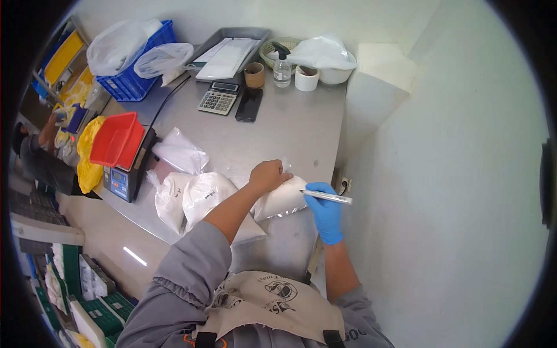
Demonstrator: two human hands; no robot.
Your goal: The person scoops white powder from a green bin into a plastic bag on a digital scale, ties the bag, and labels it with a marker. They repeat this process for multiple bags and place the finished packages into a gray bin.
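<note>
My bare left hand [269, 175] grips the gathered neck of a clear plastic bag of white powder [280, 198] near the table's right edge. In my right hand [325, 213], which wears a blue glove, is a marker pen [328, 196] with its tip pointing left, at the bag's right side. Left of my left forearm lie more filled bags; one [209, 191] and its neighbour [169, 200] bear handwritten marks. Behind them rests a folded clear plastic bag [180, 150].
On the steel table [287, 130] stand a digital scale [119, 182] with a red tray [115, 139], a calculator [218, 101], a phone [249, 105], a spray bottle [282, 71] and a blue crate [126, 87]. A wall rises at right. Another person [43, 161] stands at far left.
</note>
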